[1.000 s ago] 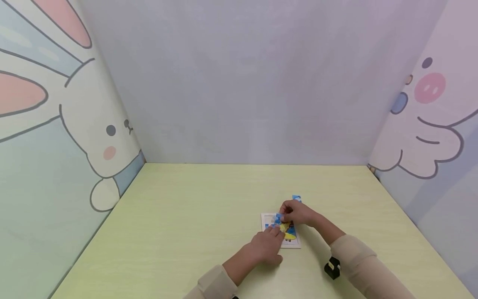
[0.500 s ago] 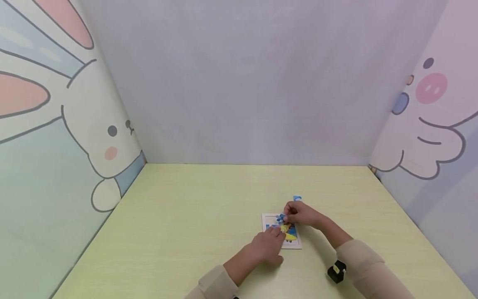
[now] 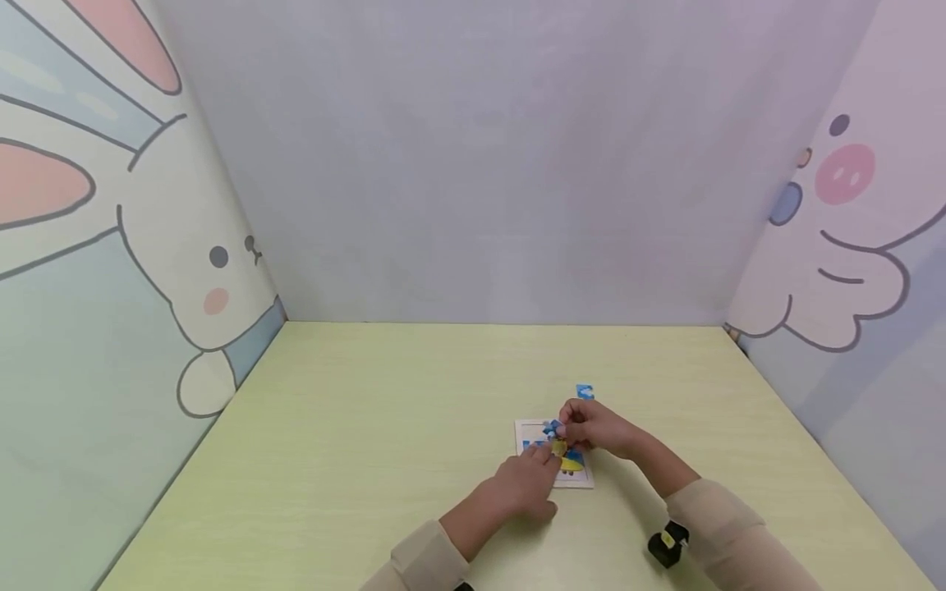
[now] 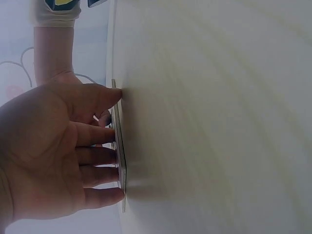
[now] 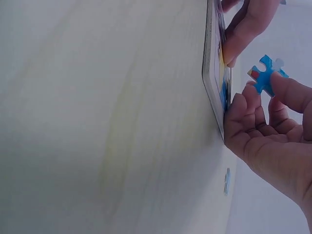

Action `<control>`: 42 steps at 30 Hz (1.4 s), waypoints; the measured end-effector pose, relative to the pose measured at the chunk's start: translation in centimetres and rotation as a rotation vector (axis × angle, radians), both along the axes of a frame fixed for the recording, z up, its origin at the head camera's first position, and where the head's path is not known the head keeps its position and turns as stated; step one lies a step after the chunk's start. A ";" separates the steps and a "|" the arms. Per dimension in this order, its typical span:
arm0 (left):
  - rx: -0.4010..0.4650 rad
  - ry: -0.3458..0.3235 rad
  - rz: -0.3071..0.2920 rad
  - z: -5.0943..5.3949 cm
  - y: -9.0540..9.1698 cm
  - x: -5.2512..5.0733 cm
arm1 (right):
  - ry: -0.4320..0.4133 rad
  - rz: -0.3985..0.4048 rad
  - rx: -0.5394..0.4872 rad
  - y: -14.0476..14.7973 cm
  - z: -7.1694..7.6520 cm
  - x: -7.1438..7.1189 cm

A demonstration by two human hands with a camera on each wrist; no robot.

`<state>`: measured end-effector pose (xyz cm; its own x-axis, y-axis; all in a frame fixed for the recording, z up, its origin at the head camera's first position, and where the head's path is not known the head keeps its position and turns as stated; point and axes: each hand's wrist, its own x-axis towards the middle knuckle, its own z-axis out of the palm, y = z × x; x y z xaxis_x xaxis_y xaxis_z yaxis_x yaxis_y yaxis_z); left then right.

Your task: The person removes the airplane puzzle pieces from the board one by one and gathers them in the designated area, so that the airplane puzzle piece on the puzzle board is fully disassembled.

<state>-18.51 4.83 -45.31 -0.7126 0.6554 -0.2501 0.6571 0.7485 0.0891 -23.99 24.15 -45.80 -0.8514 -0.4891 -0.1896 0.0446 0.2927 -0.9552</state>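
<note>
A small jigsaw puzzle board [image 3: 583, 483] with a white border lies flat on the table, showing a partly assembled yellow and blue picture. My left hand [image 3: 526, 486] rests on its lower left part with fingers [image 4: 97, 156] extended; the palm is off the board. Between thumb and fingertips, my right hand [image 3: 602, 428] pinches a blue puzzle piece [image 5: 264, 78] with a small red patch. That piece is tilted and held above the board's upper part, while the lower edge of the right hand touches the board's side. My fingers cover part of the picture.
Another blue and white puzzle piece [image 3: 585, 391] lies on the table just beyond the right hand. The pale yellow table [image 3: 355, 427] meets a plain back wall [image 3: 473, 164], with cartoon-printed walls on both sides.
The right hand has drawn slightly right, and the pinched puzzle piece has turned and tilted. My left hand stays in place on the board.
</note>
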 end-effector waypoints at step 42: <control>0.018 0.085 0.048 0.0 1.6 0.5 | 0.124 -0.288 0.101 7.7 -0.2 -0.8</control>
